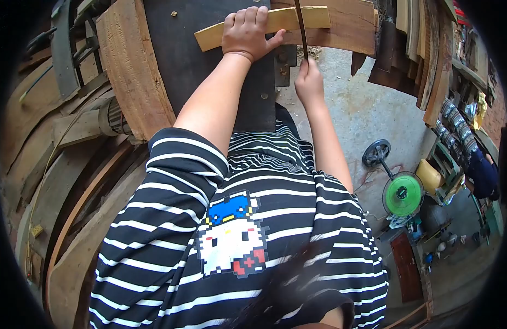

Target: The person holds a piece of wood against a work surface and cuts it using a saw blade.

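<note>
My dark hair (283, 279), blurred, hangs over my striped shirt (155, 219), and beyond it both arms reach out to the bench (176, 60). My left hand (247, 35) grasps the pale strip (278, 22), fingers bent over its far edge, their tips hidden; the strip lies aslant across the bench, its right end over a brown board (349, 35). My right hand (310, 82) is clenched round the near end of a thin dark blade (302, 35) that crosses the strip. I can't make out the blade's edge. To do this well, I'd judge, I should bear down through the left palm so the strip can't rock, tuck that outstretched thumb back, and draw the blade straight, without twisting.
</note>
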`<action>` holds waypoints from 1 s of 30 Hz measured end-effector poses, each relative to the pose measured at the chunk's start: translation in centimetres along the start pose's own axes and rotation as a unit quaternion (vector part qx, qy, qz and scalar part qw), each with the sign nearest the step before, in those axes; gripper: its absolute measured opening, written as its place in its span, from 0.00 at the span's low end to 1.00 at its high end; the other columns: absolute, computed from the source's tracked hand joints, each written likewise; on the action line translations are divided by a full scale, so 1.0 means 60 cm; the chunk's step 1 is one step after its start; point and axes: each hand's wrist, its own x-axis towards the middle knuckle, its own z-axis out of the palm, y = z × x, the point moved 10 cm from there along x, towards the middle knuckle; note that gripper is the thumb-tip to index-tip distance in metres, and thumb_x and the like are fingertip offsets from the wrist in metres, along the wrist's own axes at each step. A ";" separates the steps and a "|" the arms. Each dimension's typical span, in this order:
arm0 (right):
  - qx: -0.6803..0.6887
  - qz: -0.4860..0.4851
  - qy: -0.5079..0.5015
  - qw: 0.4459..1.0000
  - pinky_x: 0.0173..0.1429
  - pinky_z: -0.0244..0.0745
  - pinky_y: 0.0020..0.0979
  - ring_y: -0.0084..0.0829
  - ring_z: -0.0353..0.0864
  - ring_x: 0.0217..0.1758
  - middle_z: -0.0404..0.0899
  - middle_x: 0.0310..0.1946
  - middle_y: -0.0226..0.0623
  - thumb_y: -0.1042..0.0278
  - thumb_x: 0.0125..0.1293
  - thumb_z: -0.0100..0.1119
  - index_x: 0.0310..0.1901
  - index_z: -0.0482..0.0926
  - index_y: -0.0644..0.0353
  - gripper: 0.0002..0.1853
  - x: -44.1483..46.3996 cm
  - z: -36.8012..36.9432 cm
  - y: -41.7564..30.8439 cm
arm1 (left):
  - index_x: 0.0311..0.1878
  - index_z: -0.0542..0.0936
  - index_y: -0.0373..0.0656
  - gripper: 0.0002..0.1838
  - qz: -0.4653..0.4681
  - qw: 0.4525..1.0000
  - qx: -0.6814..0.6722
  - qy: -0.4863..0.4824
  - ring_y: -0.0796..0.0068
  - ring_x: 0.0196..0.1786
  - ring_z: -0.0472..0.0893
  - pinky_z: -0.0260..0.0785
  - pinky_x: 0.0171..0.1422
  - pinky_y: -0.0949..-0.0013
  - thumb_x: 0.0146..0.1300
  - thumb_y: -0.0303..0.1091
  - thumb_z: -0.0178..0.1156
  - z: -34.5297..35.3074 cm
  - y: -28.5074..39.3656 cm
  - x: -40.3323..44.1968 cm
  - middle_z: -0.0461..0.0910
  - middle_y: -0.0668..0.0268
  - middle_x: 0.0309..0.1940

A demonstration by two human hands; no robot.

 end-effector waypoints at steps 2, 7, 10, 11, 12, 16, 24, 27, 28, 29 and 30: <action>-0.006 -0.003 0.015 1.000 0.36 0.70 0.56 0.63 0.76 0.37 0.77 0.28 0.61 0.66 0.70 0.46 0.38 0.74 0.62 0.10 0.021 -0.011 -0.033 | 0.50 0.74 0.51 0.31 -0.001 1.000 -0.004 0.001 0.71 0.47 0.76 0.62 0.55 0.62 0.53 0.66 0.57 -0.002 0.001 0.001 0.76 0.71 0.42; 0.035 0.029 0.050 0.998 0.38 0.72 0.54 0.64 0.77 0.39 0.78 0.31 0.62 0.65 0.70 0.45 0.40 0.75 0.62 0.11 -0.122 0.027 0.121 | 0.50 0.74 0.50 0.31 -0.002 1.000 -0.017 0.008 0.70 0.47 0.75 0.62 0.56 0.62 0.53 0.65 0.57 -0.006 0.002 0.001 0.76 0.71 0.42; 0.050 0.036 0.050 0.997 0.38 0.73 0.54 0.64 0.77 0.39 0.78 0.30 0.62 0.65 0.71 0.45 0.40 0.75 0.62 0.11 -0.098 0.020 0.089 | 0.50 0.74 0.51 0.30 -0.004 1.000 -0.017 -0.008 0.70 0.47 0.75 0.62 0.56 0.62 0.53 0.64 0.56 -0.003 0.001 0.000 0.76 0.70 0.42; 0.047 0.035 0.051 0.997 0.38 0.73 0.54 0.64 0.77 0.39 0.78 0.30 0.62 0.65 0.71 0.45 0.40 0.75 0.62 0.11 -0.080 0.021 0.066 | 0.50 0.74 0.51 0.30 -0.005 1.000 -0.020 -0.005 0.70 0.47 0.75 0.62 0.56 0.62 0.53 0.64 0.56 -0.004 0.001 0.000 0.76 0.70 0.42; 0.026 0.035 0.053 0.998 0.38 0.73 0.54 0.64 0.77 0.38 0.78 0.29 0.62 0.65 0.70 0.45 0.40 0.75 0.62 0.11 -0.047 0.020 0.025 | 0.50 0.74 0.50 0.30 -0.006 1.000 -0.022 -0.006 0.70 0.47 0.75 0.62 0.56 0.62 0.54 0.64 0.56 -0.002 0.000 -0.001 0.76 0.70 0.42; 0.030 -0.010 0.064 0.997 0.36 0.72 0.54 0.64 0.77 0.36 0.77 0.27 0.62 0.65 0.70 0.45 0.41 0.75 0.62 0.11 0.001 0.008 -0.024 | 0.51 0.74 0.50 0.30 -0.013 0.999 -0.015 -0.032 0.70 0.48 0.75 0.61 0.57 0.62 0.54 0.64 0.57 0.000 -0.001 0.002 0.76 0.70 0.43; -0.015 0.028 0.013 0.999 0.34 0.69 0.51 0.63 0.76 0.36 0.75 0.27 0.62 0.66 0.71 0.45 0.39 0.73 0.64 0.11 -0.100 0.004 0.115 | 0.52 0.73 0.50 0.31 -0.015 0.999 -0.020 -0.029 0.70 0.49 0.74 0.61 0.58 0.62 0.54 0.64 0.56 -0.003 -0.003 0.003 0.75 0.70 0.44; -0.002 -0.001 0.013 1.000 0.35 0.70 0.56 0.64 0.76 0.36 0.76 0.28 0.63 0.66 0.70 0.45 0.40 0.74 0.62 0.10 -0.044 0.010 0.052 | 0.50 0.73 0.49 0.31 -0.005 1.000 -0.022 -0.012 0.69 0.47 0.74 0.62 0.57 0.62 0.52 0.64 0.57 -0.009 0.003 0.003 0.75 0.69 0.44; -0.002 -0.002 0.015 1.000 0.35 0.70 0.56 0.64 0.76 0.36 0.76 0.28 0.63 0.66 0.70 0.45 0.40 0.74 0.62 0.10 -0.025 0.009 0.027 | 0.51 0.73 0.49 0.31 -0.010 1.000 -0.017 -0.019 0.70 0.48 0.74 0.61 0.57 0.62 0.53 0.64 0.57 -0.007 0.001 0.003 0.75 0.69 0.44; 0.017 -0.009 0.024 1.000 0.35 0.70 0.57 0.64 0.76 0.36 0.76 0.28 0.63 0.66 0.70 0.45 0.40 0.74 0.62 0.10 -0.008 0.006 -0.002 | 0.52 0.74 0.50 0.31 -0.015 0.999 -0.011 -0.027 0.70 0.49 0.75 0.61 0.58 0.62 0.54 0.64 0.57 -0.004 0.000 0.003 0.75 0.70 0.44; 0.038 -0.017 0.031 0.999 0.35 0.69 0.57 0.64 0.76 0.35 0.77 0.28 0.62 0.66 0.69 0.45 0.39 0.74 0.62 0.09 0.001 0.005 -0.014 | 0.52 0.74 0.50 0.31 -0.014 0.999 -0.011 -0.026 0.70 0.49 0.75 0.61 0.58 0.62 0.54 0.64 0.57 -0.004 0.001 0.003 0.75 0.70 0.44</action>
